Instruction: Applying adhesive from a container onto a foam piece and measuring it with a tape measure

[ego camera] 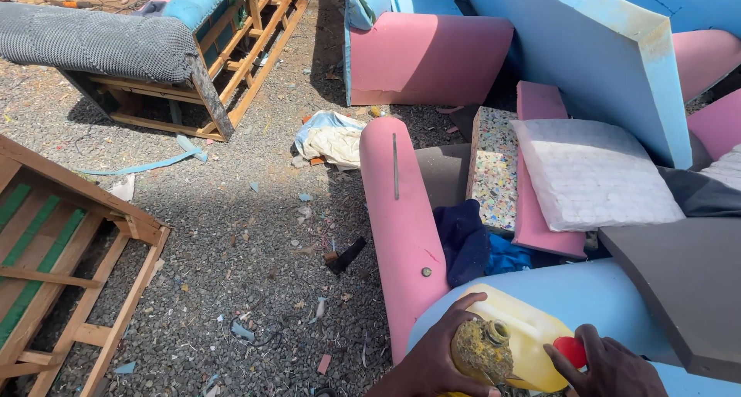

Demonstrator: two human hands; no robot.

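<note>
left hand (432, 358): fingers wrapped round yellow jerrycan (525, 335) neck | right hand (610, 366): fingers pinching red cap (571, 351) | blue foam (571, 293) beneath

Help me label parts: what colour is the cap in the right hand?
Red cap, beside the yellow jug; head view.

1 head cam, looks down, hands (432, 358) close below.

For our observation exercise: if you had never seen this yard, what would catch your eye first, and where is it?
First, the pink foam armrest running down the middle, with big blue foam slabs leaning behind it at upper right. At the bottom edge, the left hand grips a yellow jerrycan by its crusted neck, while the right hand holds its red cap. Bare wooden sofa frames lie on the gravel at left.
</note>
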